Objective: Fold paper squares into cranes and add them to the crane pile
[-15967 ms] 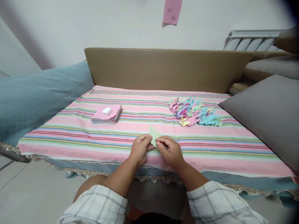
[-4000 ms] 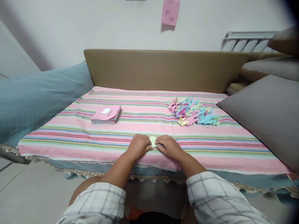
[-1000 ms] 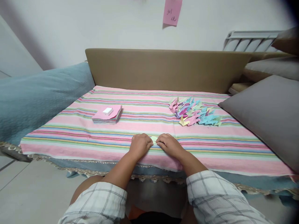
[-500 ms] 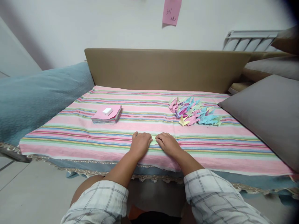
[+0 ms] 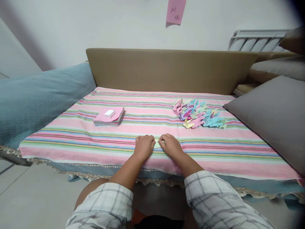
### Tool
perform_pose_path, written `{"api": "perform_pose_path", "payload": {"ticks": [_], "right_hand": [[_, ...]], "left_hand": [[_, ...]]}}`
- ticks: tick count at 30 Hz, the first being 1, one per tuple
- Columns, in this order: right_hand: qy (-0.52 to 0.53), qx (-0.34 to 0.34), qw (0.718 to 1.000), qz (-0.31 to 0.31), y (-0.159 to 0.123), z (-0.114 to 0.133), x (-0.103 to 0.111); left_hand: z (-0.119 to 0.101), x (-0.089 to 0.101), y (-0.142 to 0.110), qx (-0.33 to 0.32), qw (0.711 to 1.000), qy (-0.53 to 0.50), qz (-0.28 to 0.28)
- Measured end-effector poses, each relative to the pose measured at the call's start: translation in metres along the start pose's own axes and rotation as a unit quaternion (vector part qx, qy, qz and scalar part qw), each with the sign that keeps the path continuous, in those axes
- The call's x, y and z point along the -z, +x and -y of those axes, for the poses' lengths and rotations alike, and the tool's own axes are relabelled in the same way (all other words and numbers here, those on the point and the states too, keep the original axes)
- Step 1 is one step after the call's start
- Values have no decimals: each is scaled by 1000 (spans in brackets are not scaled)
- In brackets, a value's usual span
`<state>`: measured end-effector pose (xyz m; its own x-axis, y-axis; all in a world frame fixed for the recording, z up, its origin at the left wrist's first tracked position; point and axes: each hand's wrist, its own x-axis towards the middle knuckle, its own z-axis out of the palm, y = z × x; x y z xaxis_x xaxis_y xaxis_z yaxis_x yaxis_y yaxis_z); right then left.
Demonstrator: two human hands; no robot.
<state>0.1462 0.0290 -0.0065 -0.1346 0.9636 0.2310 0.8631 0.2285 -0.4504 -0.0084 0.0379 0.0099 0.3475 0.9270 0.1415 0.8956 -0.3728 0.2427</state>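
Between my two hands lies a small piece of pale green paper (image 5: 157, 144), flat on the striped cloth (image 5: 143, 125) and partly covered by my fingers. My left hand (image 5: 144, 146) has its fingers closed on the paper's left end. At the right end, my right hand (image 5: 170, 145) pinches the same paper with thumb and fingers. Beyond my right hand rests a cluster of folded paper cranes (image 5: 197, 114) in pink, purple, blue, green and yellow. A stack of coloured paper sheets (image 5: 116, 118) sits to the far left, with a small white block (image 5: 110, 113) on top.
A brown backrest (image 5: 166, 71) stands along the back of the seat. Grey cushions (image 5: 274, 111) pile up at the right, and a blue-covered armrest (image 5: 47, 92) bounds the left. A pink note (image 5: 175, 12) hangs on the wall above a white radiator (image 5: 257, 39).
My hands stay on the green paper with only slight finger shifts; the right hand has moved a little left. The cranes and the stack have not moved.
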Motion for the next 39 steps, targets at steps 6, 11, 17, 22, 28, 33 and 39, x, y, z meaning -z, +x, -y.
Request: {"api": "perform_pose_path", "payload": {"ticks": [6,11,17,22,28,33,39], "right_hand": [[22,-4,1000,-11,1,-5,-4],[36,31,999,-24,0,-9,-5],[-17,87,996,9,-5,-9,0],[-37,126,990,50,-11,-7,11],[-68,132,988,49,-17,-3,15],[-83,132,988,22,-17,-2,10],[-110,140,984,-10,-14,-2,5]], "left_hand": [[3,-2,0,-10,1000,3,-10],[9,-5,-2,-37,999,-10,-27],[14,-5,-4,-81,996,25,-11],[17,9,-11,-118,993,18,26],[14,10,-12,-129,990,60,12],[16,5,-9,-146,986,77,-1],[20,4,-7,-147,988,48,-6]]}}
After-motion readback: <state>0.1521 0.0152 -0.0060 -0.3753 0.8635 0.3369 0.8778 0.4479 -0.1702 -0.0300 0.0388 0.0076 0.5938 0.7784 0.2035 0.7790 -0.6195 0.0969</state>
